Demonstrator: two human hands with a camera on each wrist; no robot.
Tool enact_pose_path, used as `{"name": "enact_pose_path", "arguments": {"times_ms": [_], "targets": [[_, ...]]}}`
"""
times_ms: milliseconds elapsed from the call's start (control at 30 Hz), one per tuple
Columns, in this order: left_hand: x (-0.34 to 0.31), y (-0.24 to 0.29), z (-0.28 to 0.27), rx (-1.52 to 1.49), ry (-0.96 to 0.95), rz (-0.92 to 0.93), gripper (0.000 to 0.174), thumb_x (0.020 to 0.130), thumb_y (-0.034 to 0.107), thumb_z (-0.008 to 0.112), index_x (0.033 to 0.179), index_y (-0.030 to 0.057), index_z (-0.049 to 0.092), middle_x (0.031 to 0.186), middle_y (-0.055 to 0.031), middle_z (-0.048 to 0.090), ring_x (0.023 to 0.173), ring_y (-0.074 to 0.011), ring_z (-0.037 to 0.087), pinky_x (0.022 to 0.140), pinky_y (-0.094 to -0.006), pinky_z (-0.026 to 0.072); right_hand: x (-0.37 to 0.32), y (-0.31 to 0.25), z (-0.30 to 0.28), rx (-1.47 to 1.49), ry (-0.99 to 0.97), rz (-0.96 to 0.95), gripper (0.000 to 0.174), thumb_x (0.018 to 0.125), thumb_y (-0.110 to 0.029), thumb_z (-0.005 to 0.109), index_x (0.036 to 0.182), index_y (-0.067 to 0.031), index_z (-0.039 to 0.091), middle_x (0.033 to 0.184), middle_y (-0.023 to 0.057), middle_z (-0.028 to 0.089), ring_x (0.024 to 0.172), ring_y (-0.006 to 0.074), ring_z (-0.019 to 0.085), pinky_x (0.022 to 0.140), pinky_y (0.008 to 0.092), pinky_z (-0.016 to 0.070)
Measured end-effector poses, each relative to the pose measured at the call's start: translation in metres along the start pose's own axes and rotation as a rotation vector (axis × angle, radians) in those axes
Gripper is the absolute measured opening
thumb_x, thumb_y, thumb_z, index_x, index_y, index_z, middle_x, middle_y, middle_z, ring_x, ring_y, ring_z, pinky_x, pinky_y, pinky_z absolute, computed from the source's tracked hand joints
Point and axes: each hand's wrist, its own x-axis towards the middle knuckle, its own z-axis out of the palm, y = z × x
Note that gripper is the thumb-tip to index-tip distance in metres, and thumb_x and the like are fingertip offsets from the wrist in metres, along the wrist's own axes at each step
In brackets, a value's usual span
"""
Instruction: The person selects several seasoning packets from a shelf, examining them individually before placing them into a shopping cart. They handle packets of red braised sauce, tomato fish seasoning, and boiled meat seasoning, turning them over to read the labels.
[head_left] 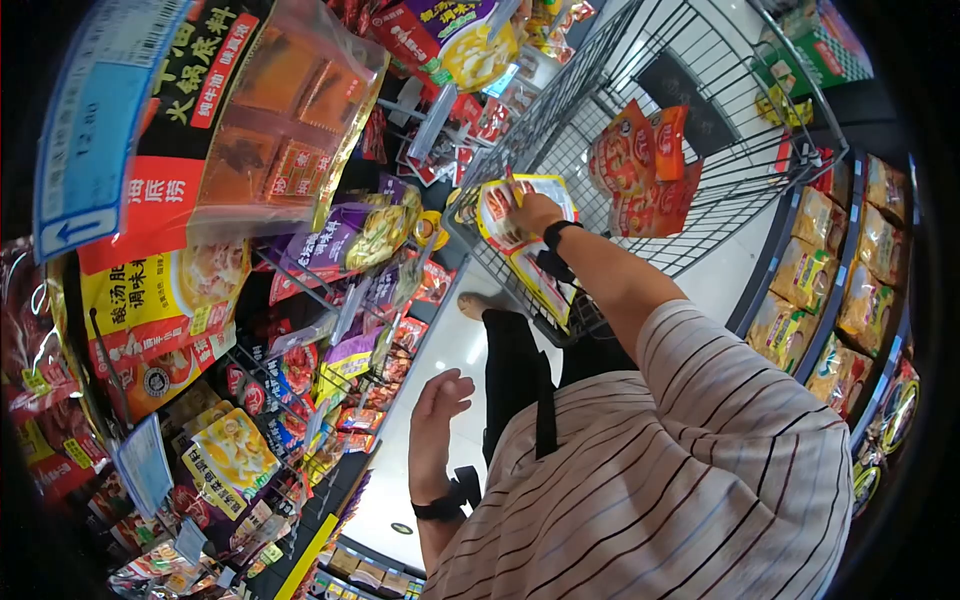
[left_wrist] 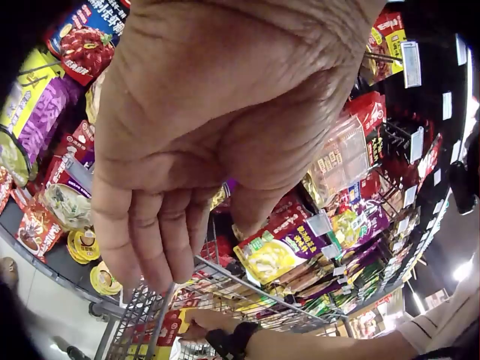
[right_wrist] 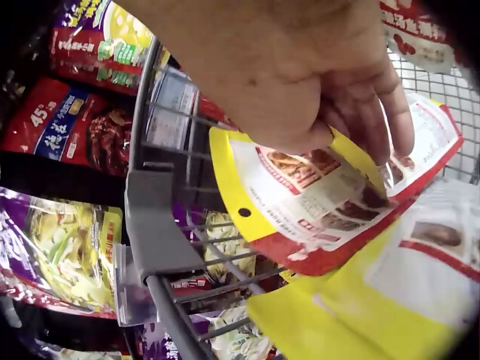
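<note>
Right hand (head_left: 537,214)'s down inside the shopping cart (right_wrist: 154,225), fingers pinching a yellow-edged packet (right_wrist: 300,199) near the cart's corner. Red packets (head_left: 632,165) sit further in. Left hand (head_left: 438,408)'s outside the cart, fingers loosely bent.

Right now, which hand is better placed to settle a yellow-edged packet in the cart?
Right, I'd judge: the right hand already grips a yellow-edged packet within the cart, while the left hand holds nothing and hangs outside, farther from it.
</note>
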Motion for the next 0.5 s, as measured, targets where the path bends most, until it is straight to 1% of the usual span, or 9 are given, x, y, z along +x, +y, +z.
{"name": "enact_pose_path", "arguments": {"times_ms": [33, 133, 233, 267, 367, 400, 467, 500], "targets": [[0.001, -0.001, 0.001, -0.004, -0.005, 0.016, 0.050, 0.101, 0.038, 0.053, 0.127, -0.0038, 0.056, 0.113, -0.0184, 0.066, 0.108, -0.0263, 0.064, 0.092, -0.0372, 0.0511, -0.005, 0.010, -0.009, -0.009, -0.007, 0.007, 0.038, 0.086, -0.031, 0.059, 0.109, -0.0033, 0.071, 0.110, 0.0176, 0.071, 0.104, 0.0334, 0.068, 0.088, 0.0418, 0.0534], [-0.001, 0.004, 0.010, -0.003, -0.029, 0.069, 0.052, 0.100, 0.040, 0.054, 0.128, -0.0038, 0.056, 0.113, -0.0179, 0.066, 0.108, -0.0259, 0.065, 0.092, -0.0370, 0.0509, -0.023, 0.041, -0.039, 0.033, 0.026, -0.113, 0.042, 0.083, -0.033, 0.060, 0.110, -0.0018, 0.070, 0.110, 0.0206, 0.070, 0.105, 0.0360, 0.067, 0.089, 0.0430, 0.0524], [0.001, 0.008, 0.020, 0.025, -0.071, 0.132, 0.053, 0.100, 0.041, 0.054, 0.128, -0.0036, 0.056, 0.114, -0.0178, 0.066, 0.107, -0.0254, 0.065, 0.092, -0.0368, 0.0511, -0.036, 0.065, -0.075, -0.012, 0.050, -0.227, 0.041, 0.082, -0.031, 0.060, 0.109, -0.0010, 0.069, 0.108, 0.0243, 0.068, 0.103, 0.0392, 0.066, 0.090, 0.0446, 0.0514], [0.004, 0.007, 0.023, 0.041, -0.092, 0.155, 0.053, 0.100, 0.041, 0.054, 0.128, -0.0036, 0.056, 0.114, -0.0177, 0.066, 0.108, -0.0255, 0.065, 0.092, -0.0367, 0.0512, -0.047, 0.075, -0.089, 0.048, 0.104, -0.337, 0.040, 0.082, -0.031, 0.058, 0.106, 0.0005, 0.068, 0.105, 0.0269, 0.068, 0.101, 0.0427, 0.064, 0.090, 0.0453, 0.0503], [0.014, 0.010, 0.031, 0.072, -0.137, 0.221, 0.050, 0.100, 0.040, 0.054, 0.128, -0.0016, 0.056, 0.115, -0.0156, 0.067, 0.107, -0.0243, 0.065, 0.091, -0.0361, 0.0508, -0.091, 0.080, -0.138, 0.097, 0.082, -0.459, 0.041, 0.084, -0.030, 0.056, 0.108, 0.0021, 0.065, 0.101, 0.0266, 0.068, 0.094, 0.0405, 0.066, 0.086, 0.0425, 0.0511], [0.017, 0.014, 0.033, 0.080, -0.154, 0.254, 0.048, 0.100, 0.038, 0.054, 0.128, -0.0013, 0.057, 0.114, -0.0151, 0.067, 0.106, -0.0237, 0.065, 0.091, -0.0359, 0.0504, -0.125, 0.071, -0.163, 0.207, 0.002, -0.508, 0.045, 0.084, -0.030, 0.056, 0.114, 0.0027, 0.062, 0.099, 0.0235, 0.068, 0.090, 0.0339, 0.066, 0.083, 0.0386, 0.0508], [0.022, 0.026, 0.040, 0.081, -0.157, 0.324, 0.044, 0.101, 0.034, 0.055, 0.127, -0.0016, 0.057, 0.115, -0.0131, 0.066, 0.106, -0.0212, 0.064, 0.092, -0.0343, 0.0488, -0.198, 0.047, -0.210, 0.370, -0.054, -0.635, 0.046, 0.084, -0.027, 0.056, 0.118, 0.0020, 0.061, 0.104, 0.0165, 0.069, 0.091, 0.0242, 0.064, 0.083, 0.0330, 0.0500], [0.023, 0.035, 0.043, 0.107, -0.149, 0.378, 0.044, 0.100, 0.032, 0.055, 0.128, -0.0016, 0.056, 0.117, -0.0133, 0.065, 0.108, -0.0207, 0.063, 0.093, -0.0336, 0.0483, -0.218, 0.041, -0.226, 0.465, -0.120, -0.662, 0.046, 0.084, -0.026, 0.056, 0.119, 0.0020, 0.061, 0.106, 0.0144, 0.068, 0.093, 0.0224, 0.064, 0.084, 0.0319, 0.0496]]}}
